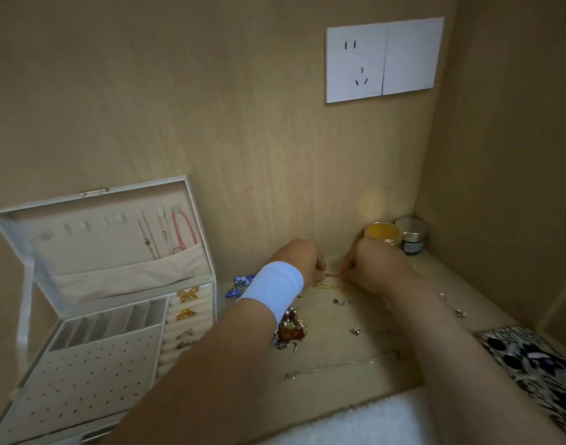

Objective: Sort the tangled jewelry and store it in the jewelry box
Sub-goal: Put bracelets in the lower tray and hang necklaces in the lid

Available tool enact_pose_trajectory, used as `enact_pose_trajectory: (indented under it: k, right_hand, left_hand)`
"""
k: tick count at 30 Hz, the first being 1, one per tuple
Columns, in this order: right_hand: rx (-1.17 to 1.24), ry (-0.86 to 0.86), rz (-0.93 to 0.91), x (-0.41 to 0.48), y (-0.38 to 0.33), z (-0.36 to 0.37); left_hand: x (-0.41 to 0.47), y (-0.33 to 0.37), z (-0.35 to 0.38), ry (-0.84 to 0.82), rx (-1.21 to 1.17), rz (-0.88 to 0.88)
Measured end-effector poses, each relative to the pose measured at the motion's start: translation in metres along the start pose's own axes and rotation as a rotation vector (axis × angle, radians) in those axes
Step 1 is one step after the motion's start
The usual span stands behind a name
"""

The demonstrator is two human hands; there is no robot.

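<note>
Pinching a thin gold chain (332,276) from two sides, the left hand (302,261) and the right hand (376,268) hold a short length stretched between them. They work low over the wooden shelf (333,396), close to the back wall. The rest of the chain lies in a small heap just under the hands. Both sets of fingers are curled, with the tips drawn together on the links.

A chain like this is probably very light, limp and slippery, with fine links that snag and could snap under a hard tug. It seems best taken with fingertips right beside a knot, or at the clasp, and eased rather than pulled.

Loose on the shelf nearby are:
- one red and gold cluster (289,332)
- one blue beaded piece (240,284)
- one long pale chain (339,367)
- at least three small silver bits, too small to identify

The one jewelry box (82,380) stands open at the left. It holds two amber pieces (188,295) in its padded rolls and one pink cord (182,229) hanging in the lid. Two jars sit in the back corner, a yellow jar (383,234) and a silver-lidded jar (412,236). One wall socket (384,59) is mounted above.
</note>
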State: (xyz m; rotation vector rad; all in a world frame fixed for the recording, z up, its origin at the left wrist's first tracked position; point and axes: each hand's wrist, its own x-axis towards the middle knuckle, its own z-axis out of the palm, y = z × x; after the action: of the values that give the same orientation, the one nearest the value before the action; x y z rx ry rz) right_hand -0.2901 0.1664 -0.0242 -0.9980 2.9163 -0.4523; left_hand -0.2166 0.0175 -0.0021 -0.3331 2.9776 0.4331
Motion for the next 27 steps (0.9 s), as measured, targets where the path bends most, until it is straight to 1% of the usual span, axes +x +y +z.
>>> enact_pose_trajectory:
  k: [2,4,6,8,11,15,18,24,27]
  right_hand:
    - [-0.082,-0.007,-0.013,0.000,-0.001,0.004]
    - [-0.145,-0.028,-0.026,0.000,-0.003,0.006]
    - [-0.149,-0.055,-0.028,-0.001,-0.003,0.004]
    - [-0.102,-0.062,-0.037,-0.001,-0.003,0.001]
    - [0.071,-0.047,-0.039,0.002,-0.001,-0.003]
    - [0.528,0.003,-0.014,-0.002,-0.007,-0.014]
    - [0.746,0.055,-0.028,-0.009,-0.021,-0.030]
    - [0.907,0.062,-0.179,-0.025,-0.064,-0.059]
    - [0.929,0.041,-0.257,-0.035,-0.093,-0.066]
  left_hand:
    - [0.004,-0.001,0.005,0.010,0.032,0.012]
    - [0.007,-0.003,0.009,0.057,0.078,0.033]
    - [0.007,-0.002,0.011,0.082,0.169,0.043]
    - [0.006,-0.002,0.011,0.080,0.147,0.044]
    - [0.000,-0.004,0.004,0.157,-0.056,0.035]
    - [-0.013,-0.007,-0.015,0.272,-0.393,0.042]
    - [-0.026,-0.012,-0.035,0.331,-0.537,0.092]
    - [-0.064,-0.038,-0.071,0.473,-0.601,0.120]
    - [-0.096,-0.055,-0.092,0.560,-0.650,0.136]
